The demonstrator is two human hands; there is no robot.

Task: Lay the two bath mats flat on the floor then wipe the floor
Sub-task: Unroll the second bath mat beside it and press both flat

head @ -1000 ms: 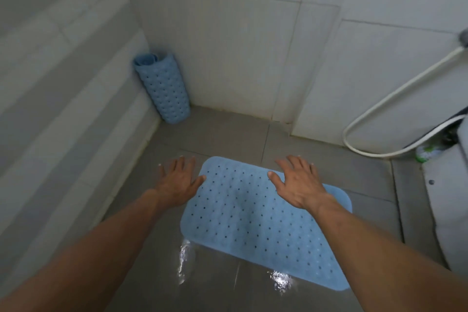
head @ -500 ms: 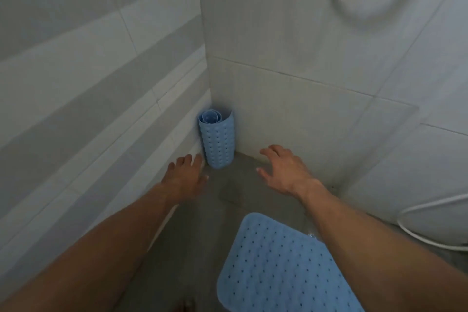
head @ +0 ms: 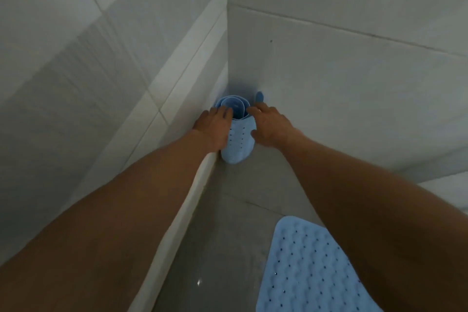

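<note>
Both hands are on the second mat now. The pale blue rolled-up rubber bath mat (head: 238,138) stands on end, tucked right into the corner where the two tiled walls (head: 342,88) meet. The left hand (head: 215,129) lies against its left side, fingers reaching to the top rim; the right hand (head: 269,126) cups the right side, fingers curled at the rim. It looks like a grasp from both sides, though whether either hand has truly closed round the roll I cannot tell from here.

The other pale blue perforated bath mat (head: 314,268) already lies flat on the grey tiled floor (head: 228,210), well apart from the corner, near the person's right forearm.

Risks, as I judge them: that floor shines wet, so the roll's foot could skid as it is tipped out. The rubber wants to stay coiled, so it may spring back or curl at the ends once spread. And with the flat mat so close, the second could land overlapping it.

Containers? None here. The only hollow is the roll's open top, just coiled layers, nothing inside that I can make out.
</note>
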